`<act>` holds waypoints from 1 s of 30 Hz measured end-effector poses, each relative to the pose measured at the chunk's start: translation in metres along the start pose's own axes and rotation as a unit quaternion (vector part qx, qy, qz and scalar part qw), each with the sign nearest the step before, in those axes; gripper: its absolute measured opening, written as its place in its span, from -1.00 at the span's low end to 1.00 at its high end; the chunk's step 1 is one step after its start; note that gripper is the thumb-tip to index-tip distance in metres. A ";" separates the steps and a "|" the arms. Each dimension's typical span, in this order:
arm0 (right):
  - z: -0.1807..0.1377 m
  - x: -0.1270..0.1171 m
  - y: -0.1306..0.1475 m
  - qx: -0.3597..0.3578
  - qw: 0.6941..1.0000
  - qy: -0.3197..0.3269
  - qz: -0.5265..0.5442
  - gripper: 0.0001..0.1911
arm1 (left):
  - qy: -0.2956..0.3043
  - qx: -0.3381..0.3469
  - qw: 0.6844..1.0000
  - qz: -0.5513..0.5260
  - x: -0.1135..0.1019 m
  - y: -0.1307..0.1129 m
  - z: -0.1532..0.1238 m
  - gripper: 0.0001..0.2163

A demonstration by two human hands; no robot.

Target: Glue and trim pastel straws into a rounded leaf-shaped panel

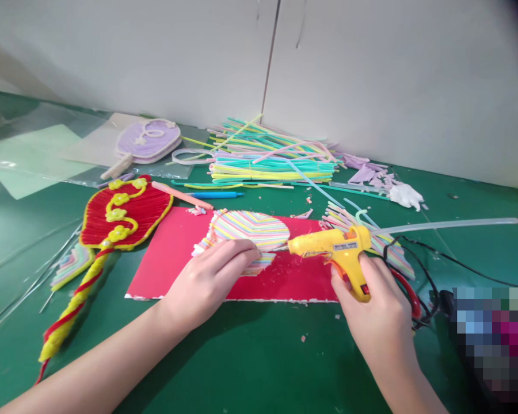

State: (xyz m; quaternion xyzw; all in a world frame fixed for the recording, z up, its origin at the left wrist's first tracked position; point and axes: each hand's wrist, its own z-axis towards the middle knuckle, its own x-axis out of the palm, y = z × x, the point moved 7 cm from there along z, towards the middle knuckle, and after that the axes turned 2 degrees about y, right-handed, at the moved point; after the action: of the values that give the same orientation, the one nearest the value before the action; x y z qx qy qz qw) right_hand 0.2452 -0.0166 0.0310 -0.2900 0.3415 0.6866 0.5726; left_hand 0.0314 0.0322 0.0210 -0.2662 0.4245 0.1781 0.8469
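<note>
Left hand (211,276): palm down, fingers pressed together and laid flat on the near edge of the pastel-striped fan-shaped panel of straws (250,227); fingertips point right.
Right hand (375,305): fingers curled tight round the grip of the yellow plastic hot-glue gun (332,247); cannot tell whether a finger presses the trigger. Nozzle points left, at the panel's right edge, just beside the left fingertips. A long clear glue stick (449,225) juts from the back of the gun, out to the right.
The panel lies on a red rectangular sheet (172,259), mid-table, on the green table top (259,356).
Left of the sheet: a red and yellow fan with a twisted handle (125,213), overlapping the sheet's corner. Behind it, near the wall, a lilac fan (149,141).
Behind the sheet: a blue pen (218,195), then a loose pile of pastel straws (267,158).
A black cord (418,253) loops just right of the right hand
</note>
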 end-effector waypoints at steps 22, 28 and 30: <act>0.001 0.012 -0.016 0.073 0.996 0.041 -0.023 -0.50 | 0.021 0.032 0.999 -0.015 0.002 -0.008 0.006 -0.80; 0.000 0.023 0.043 -0.111 0.972 0.149 0.146 -0.59 | 0.036 0.032 0.999 -0.008 0.005 -0.008 0.006 -0.79; -0.005 0.032 0.054 -0.152 0.957 0.194 0.151 -0.55 | 0.040 0.029 0.999 -0.008 0.006 -0.008 0.004 -0.80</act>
State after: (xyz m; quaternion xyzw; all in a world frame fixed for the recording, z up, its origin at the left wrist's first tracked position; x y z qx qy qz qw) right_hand 0.1866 -0.0079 0.0106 -0.4460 0.3771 0.7399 0.3339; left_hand 0.0413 0.0291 0.0208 -0.2520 0.4610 0.1478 0.8379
